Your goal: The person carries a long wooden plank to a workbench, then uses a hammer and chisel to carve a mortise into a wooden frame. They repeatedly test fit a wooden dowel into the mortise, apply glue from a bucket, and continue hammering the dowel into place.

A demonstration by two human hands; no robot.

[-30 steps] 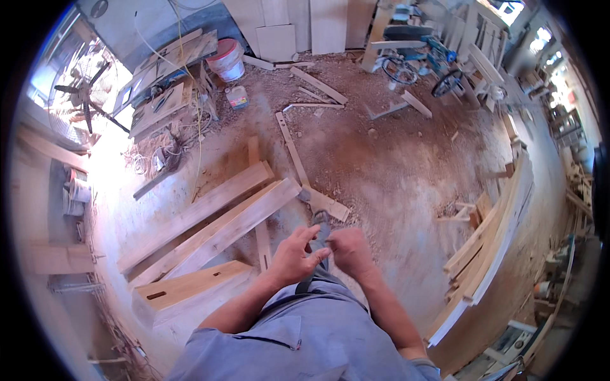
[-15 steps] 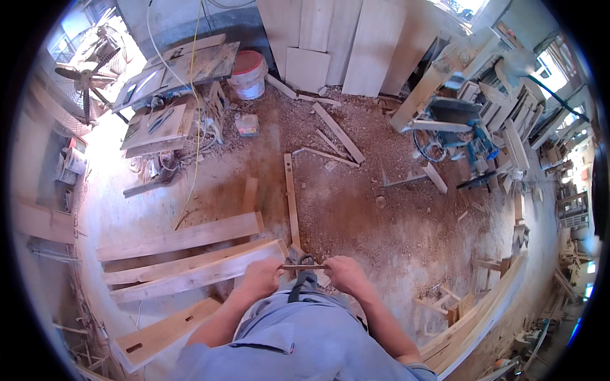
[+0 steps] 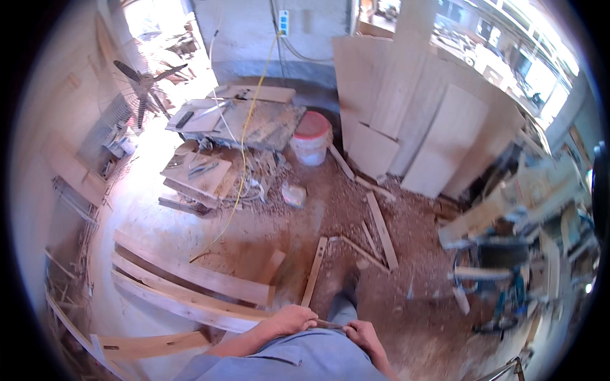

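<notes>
In front of my waist, a thin brown strip (image 3: pixel 329 324) spans the gap between my two hands. My left hand (image 3: pixel 294 319) is closed around one end, my right hand (image 3: pixel 363 333) around the other. Whether the strip is wood or another material I cannot make out. Below it a leg in grey-blue trousers reaches forward over the dusty floor. To the left of my left hand lie long pale planks (image 3: pixel 190 270), and nearer to me a board with slots (image 3: pixel 152 345).
A narrow wooden batten (image 3: pixel 314 272) and more loose strips (image 3: pixel 382 230) lie ahead on the debris-strewn floor. Low tables (image 3: pixel 254 120) stand at the far left beside a red-lidded bucket (image 3: pixel 311 143). A fan (image 3: pixel 145 84) is behind. Machinery (image 3: pixel 508 279) stands right; large panels (image 3: pixel 432 133) lean at the back.
My view has lifted and turned left, so the wall and panels show more. A leg has stepped forward. The strip stays between both hands.
</notes>
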